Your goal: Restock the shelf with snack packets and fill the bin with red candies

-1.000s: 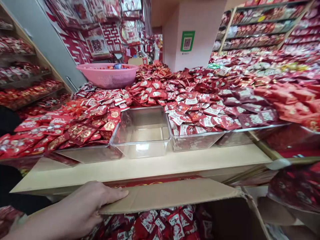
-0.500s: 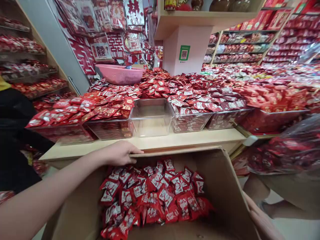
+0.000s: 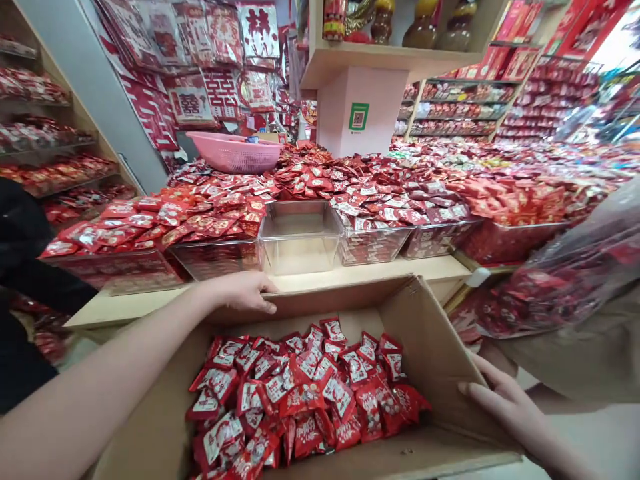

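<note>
A large open cardboard box [image 3: 430,347] sits low in front of me, against the counter's front. Many small red-and-white candy packets [image 3: 300,393] lie heaped inside it. My left hand [image 3: 245,291] grips the far rim of the box, its fingers folded over the edge. On the right side, my right hand [image 3: 500,393] clasps the box wall with the thumb inside. Just beyond the box, a clear plastic bin [image 3: 300,250] stands on the counter with nothing inside.
Clear bins piled with red packets [image 3: 215,223] flank the bare bin on the wooden counter [image 3: 350,272]. A pink basket [image 3: 235,152] rests behind them. At right, a person carries a clear bag of red packets [image 3: 540,293]; dark clothing [image 3: 20,240] shows at left.
The box tilts slightly more toward me and its right corner sits further left. More of my right hand shows on its side wall. The person's bag at right has come further into view.
</note>
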### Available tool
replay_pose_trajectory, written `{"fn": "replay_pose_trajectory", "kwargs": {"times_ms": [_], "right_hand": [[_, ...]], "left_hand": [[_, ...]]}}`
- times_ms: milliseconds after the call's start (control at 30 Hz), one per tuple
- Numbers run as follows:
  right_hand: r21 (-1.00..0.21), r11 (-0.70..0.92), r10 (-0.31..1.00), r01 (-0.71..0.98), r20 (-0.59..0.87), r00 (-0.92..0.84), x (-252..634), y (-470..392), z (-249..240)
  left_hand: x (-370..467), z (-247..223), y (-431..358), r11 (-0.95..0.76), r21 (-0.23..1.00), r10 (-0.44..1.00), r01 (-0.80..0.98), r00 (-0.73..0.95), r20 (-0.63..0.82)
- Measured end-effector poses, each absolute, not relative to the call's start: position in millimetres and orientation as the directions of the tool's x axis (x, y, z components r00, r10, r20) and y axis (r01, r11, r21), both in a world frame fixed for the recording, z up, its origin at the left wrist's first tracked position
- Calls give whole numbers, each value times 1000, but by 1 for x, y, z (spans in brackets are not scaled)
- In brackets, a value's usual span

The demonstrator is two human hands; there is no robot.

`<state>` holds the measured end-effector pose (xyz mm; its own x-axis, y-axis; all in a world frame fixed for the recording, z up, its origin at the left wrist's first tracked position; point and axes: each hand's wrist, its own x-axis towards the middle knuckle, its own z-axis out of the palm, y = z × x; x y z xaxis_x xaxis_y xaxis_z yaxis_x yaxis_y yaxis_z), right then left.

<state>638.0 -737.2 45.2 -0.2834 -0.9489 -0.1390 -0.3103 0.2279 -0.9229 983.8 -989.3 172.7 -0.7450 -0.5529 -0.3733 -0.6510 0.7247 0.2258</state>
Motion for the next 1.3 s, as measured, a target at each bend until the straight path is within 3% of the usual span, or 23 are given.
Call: {"fn": "replay_pose_trajectory", "kwargs": {"times_ms": [167, 233, 333, 400, 433, 500, 600, 700, 833, 1067, 1133, 1233, 1300], "right_hand": [[-845, 343, -919, -411, -211, -332, 637, -746, 31], [-768, 373, -909, -520, -191, -370, 635, -744, 33], [-548, 288, -910, -786, 100, -403, 642, -750, 48], [-390, 132, -912, -911, 312, -265, 657, -765, 62], [-346, 26, -927, -938, 342, -151, 669, -776, 68], [-359, -182, -974, -915, 196, 117, 696, -803, 75], [-453, -253, -893, -855, -231, 387, 741, -844, 65], [-334, -214, -787, -918, -499, 364, 775, -869, 41], [-199, -193, -817, -961, -509, 270, 794, -871, 7], [-311, -121, -809, -943, -519, 275, 779, -874, 3], [-444, -60, -829, -894, -477, 292, 774, -881, 14], [-840, 94, -843, -534, -353, 407, 772, -888, 30], [-951, 229, -840, -206, -300, 452, 774, -891, 38]], "left_hand": [[982, 138, -1008, 699, 313, -550, -643, -763, -340], [984, 133, -1010, 695, 288, -573, -658, -750, -329], [988, 131, -1003, 691, 173, -684, -702, -712, -158], [989, 130, -989, 700, 146, -711, -699, -702, 47], [989, 129, -980, 714, 150, -700, -684, -703, 128], [984, 122, -960, 766, 184, -643, -616, -744, 182], [973, 96, -932, 821, 289, -516, -493, -857, 5], [964, 56, -913, 792, 354, -449, -498, -867, -216], [961, 15, -904, 750, 343, -490, -565, -824, -285], [964, 19, -920, 650, 445, -547, -616, -786, -288], [964, 29, -924, 509, 602, -588, -616, -759, -280], [961, 41, -927, 34, 903, -619, -428, -719, -317], [957, 46, -928, -209, 948, -616, -240, -720, -318]]}}
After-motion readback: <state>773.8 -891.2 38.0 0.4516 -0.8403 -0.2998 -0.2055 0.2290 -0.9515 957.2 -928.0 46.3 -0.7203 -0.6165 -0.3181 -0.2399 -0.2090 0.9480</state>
